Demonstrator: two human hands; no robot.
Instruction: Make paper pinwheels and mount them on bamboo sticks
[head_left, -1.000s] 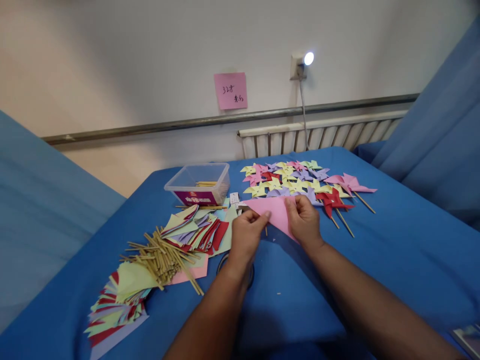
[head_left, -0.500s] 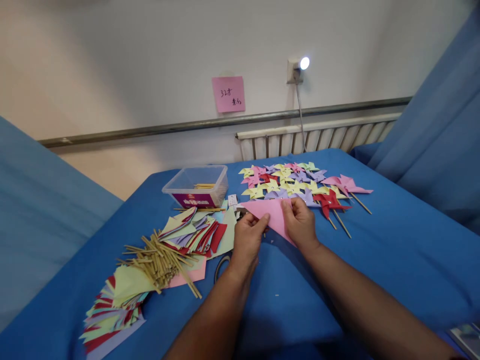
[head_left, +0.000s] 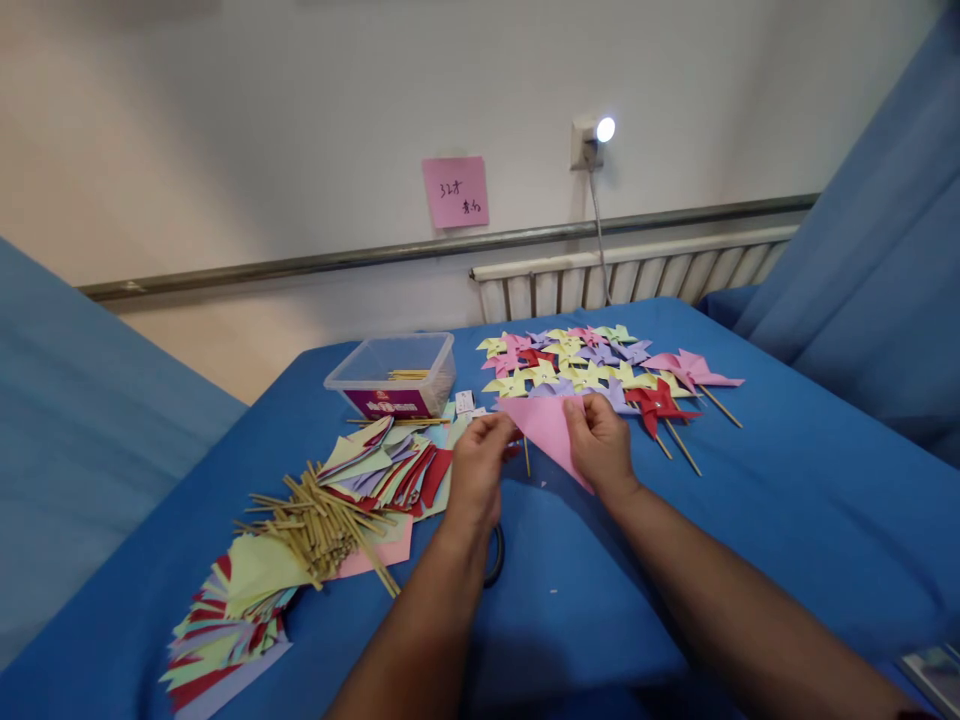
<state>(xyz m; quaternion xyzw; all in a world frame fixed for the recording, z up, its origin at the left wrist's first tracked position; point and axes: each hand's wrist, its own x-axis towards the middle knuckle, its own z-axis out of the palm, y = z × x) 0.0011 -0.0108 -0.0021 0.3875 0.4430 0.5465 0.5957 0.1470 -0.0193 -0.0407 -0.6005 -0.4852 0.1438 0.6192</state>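
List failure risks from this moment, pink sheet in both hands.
1. Right hand pinches the pink folded paper at one edge only; left hand has a fingertip grip near the corner, so the fold may slip.
2. Finished pinwheels lie just behind; a sweep could scatter them.
3. Wooden sticks sit loose near the left forearm.

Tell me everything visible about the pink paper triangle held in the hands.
The pink paper triangle is a flat, plain, matte sheet, apparently folded, with its long edge on top and its point aimed down toward the person. It is held just above the blue cloth-covered table, in front of the pinwheels. The right hand pinches its right side; the left hand is at its left corner, with contact unclear.
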